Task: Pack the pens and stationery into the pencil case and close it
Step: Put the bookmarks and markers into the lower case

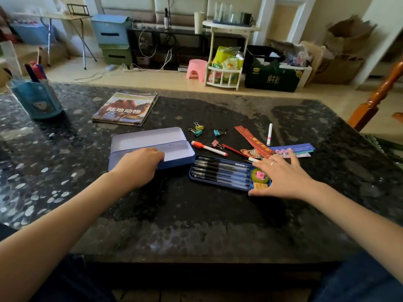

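At centre frame my left hand point(139, 163) curls over the near wall of the open pencil case point(152, 147), steadying it, while my right hand point(281, 177), fingers spread flat and gripping nothing, rests on the right end of the blue inner tray point(220, 172) of black pens, just right of the case on the desk point(196, 225). I judge the main risk is lifting that tray by one end, tipping it and rolling pens out. The binder clips point(198, 129) and markers point(208, 147) scattered beyond could also be overlooked, or stop the lid closing.
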`<state>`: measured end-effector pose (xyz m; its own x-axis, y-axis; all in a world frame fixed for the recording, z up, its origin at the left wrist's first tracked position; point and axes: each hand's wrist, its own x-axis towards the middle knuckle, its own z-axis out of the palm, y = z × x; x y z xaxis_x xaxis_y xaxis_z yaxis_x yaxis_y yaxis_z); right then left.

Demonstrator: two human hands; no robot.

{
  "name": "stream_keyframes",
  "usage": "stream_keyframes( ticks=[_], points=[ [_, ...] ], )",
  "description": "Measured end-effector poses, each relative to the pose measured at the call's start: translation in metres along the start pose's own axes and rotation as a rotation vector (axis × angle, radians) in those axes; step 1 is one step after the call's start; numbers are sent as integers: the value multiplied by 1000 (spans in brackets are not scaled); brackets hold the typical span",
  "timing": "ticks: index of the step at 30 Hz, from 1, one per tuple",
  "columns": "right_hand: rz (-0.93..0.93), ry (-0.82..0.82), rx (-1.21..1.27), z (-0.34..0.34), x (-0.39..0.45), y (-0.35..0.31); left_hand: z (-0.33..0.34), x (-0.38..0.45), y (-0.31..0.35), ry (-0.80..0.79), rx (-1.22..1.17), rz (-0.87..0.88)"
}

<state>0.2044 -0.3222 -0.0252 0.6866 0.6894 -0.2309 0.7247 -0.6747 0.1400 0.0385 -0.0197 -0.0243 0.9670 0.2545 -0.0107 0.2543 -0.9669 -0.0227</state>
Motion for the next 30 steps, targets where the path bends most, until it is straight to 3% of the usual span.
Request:
stream_keyframes(
  ticks=[3, 7, 11, 16, 23, 30],
  points=[
    [-1, -11, 107, -12, 2, 8, -1, 2, 2, -55, 28, -2],
    [172, 257, 294, -27, 41, 27, -4, 3, -1, -125, 72, -24],
    [361, 67, 327, -13, 79, 39, -6, 4, -4, -230, -19, 37],
    [432, 166, 160, 5, 97, 22, -8, 8, -3, -238, -53, 79],
    [390, 173, 65, -8, 98, 10, -10, 5, 2, -225, -43, 94],
    [139, 624, 527, -19, 88, -28, -5, 3, 11, -206, -82, 111]
  ],
)
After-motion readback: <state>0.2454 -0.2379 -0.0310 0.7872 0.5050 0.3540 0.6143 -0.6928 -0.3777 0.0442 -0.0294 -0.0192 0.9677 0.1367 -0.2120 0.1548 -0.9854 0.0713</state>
